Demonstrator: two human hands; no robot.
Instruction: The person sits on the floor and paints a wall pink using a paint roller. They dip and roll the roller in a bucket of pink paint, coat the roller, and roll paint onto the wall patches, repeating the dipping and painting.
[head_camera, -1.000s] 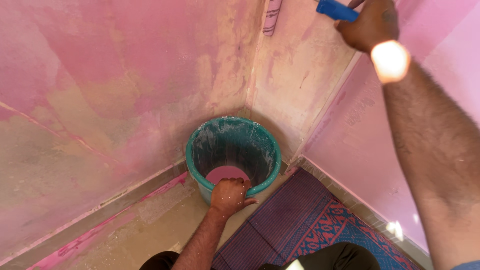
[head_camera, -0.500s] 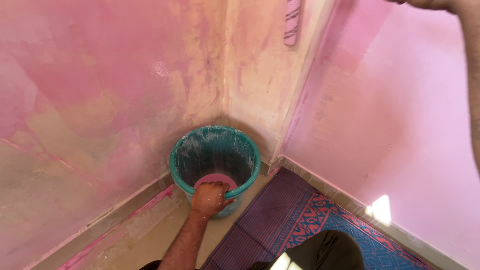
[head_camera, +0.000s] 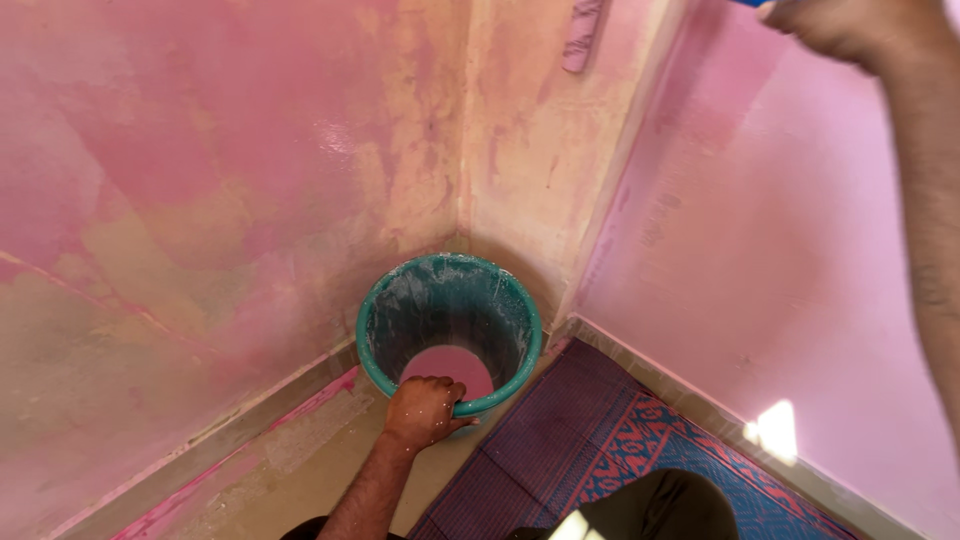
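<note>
Teal plastic bucket (head_camera: 449, 331) set in the corner of the floor (head_camera: 300, 470), against the pink-washed walls (head_camera: 200, 180), a shallow pool of pink paint (head_camera: 448, 368) at its bottom. Left hand (head_camera: 424, 410) clenched over the near rim. Right hand (head_camera: 860, 28) raised at the upper right, apparently closed on a blue tool, mostly out of frame; grip hard to judge. Patterned mat (head_camera: 620, 450) touching the bucket's base. Risk, as a judgement: one-sided pull tipping the bucket, pink spilling onto mat and floor.
</note>
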